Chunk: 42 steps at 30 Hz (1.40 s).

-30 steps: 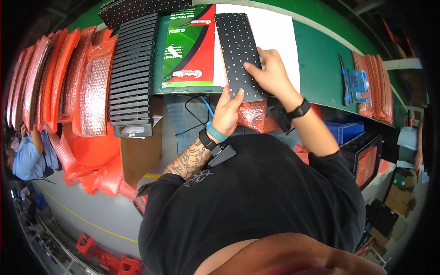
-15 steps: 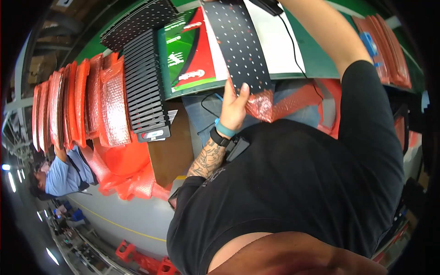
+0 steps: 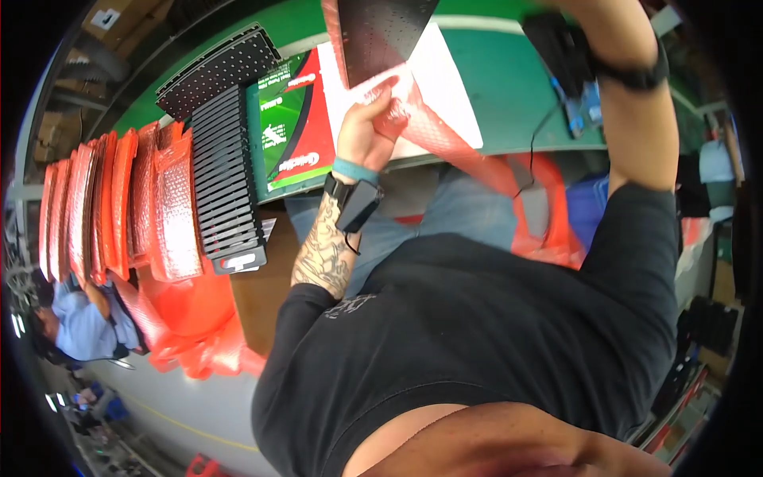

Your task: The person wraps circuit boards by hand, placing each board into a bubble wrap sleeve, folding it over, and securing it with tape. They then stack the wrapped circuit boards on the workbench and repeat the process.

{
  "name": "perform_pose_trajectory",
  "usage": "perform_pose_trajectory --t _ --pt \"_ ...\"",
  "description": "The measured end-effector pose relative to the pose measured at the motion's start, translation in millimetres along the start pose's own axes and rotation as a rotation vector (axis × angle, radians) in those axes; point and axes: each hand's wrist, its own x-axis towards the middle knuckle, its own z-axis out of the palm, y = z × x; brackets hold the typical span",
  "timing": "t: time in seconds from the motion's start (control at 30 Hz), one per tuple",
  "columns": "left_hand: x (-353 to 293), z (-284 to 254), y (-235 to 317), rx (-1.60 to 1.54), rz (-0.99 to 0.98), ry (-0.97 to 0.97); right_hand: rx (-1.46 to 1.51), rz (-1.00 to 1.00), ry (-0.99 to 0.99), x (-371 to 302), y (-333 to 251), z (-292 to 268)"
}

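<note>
My left hand (image 3: pixel 369 131) is closed round pink bubble wrap (image 3: pixel 401 111) at the near end of a black panel (image 3: pixel 380 40), its thumb pressed on the wrap. The panel stands tilted above the bench, with its far end cut off by the top edge. A strip of the wrap trails right, over the bench edge. My right hand (image 3: pixel 608 28) is at the top right, partly cut off and blurred, so its fingers cannot be made out. Beside it is a dark handheld device (image 3: pixel 548 48), smeared by motion; whether I hold it cannot be told.
On the green bench (image 3: pixel 509 91) lie a white sheet (image 3: pixel 449 95) and a green-red printed box (image 3: pixel 290 131). Slatted black panels (image 3: pixel 226 167) and dotted panels (image 3: pixel 218 75) stand left, beside several pink bubble-wrapped packs (image 3: pixel 119 207). A cable (image 3: pixel 534 151) hangs over the bench edge. Another person (image 3: pixel 87 318) is at far left.
My left hand has moved left and up with the wrapped end, and the panel has tilted. My right arm and the dark device have swung to the right. The whole view has shifted.
</note>
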Motion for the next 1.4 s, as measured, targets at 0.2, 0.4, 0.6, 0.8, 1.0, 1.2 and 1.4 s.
perform_pose_trajectory --t 0.2,0.4,0.6,0.8,1.0,1.2,1.4 --pt "61.4 50.8 17.1 -0.11 0.087 -0.191 -0.202 -0.031 -0.061 -15.8 -58.9 -34.2" --pt "75.2 66.1 -2.9 -0.198 -0.092 -0.371 -0.287 0.063 0.09 -29.4 -60.1 -44.8" --pt "63.0 59.7 -8.2 -0.34 -0.191 -0.442 -0.402 -0.168 0.11 -54.1 -24.4 -27.8" --pt "41.6 19.1 -50.1 -0.601 -0.289 -0.409 -0.309 -0.109 0.102 -119.8 -35.8 48.0" --pt "0.4 -1.1 -69.0 -0.776 -0.388 -0.434 -0.195 0.002 0.093 -168.2 -41.8 91.7" --pt "-39.9 18.0 -46.9 -0.578 -0.404 -0.293 -0.101 0.296 -0.031 -191.1 -60.6 124.4" --pt "-30.6 -7.8 -55.4 -0.248 -0.351 -0.138 0.06 0.471 -0.128 -209.8 -63.3 157.1"
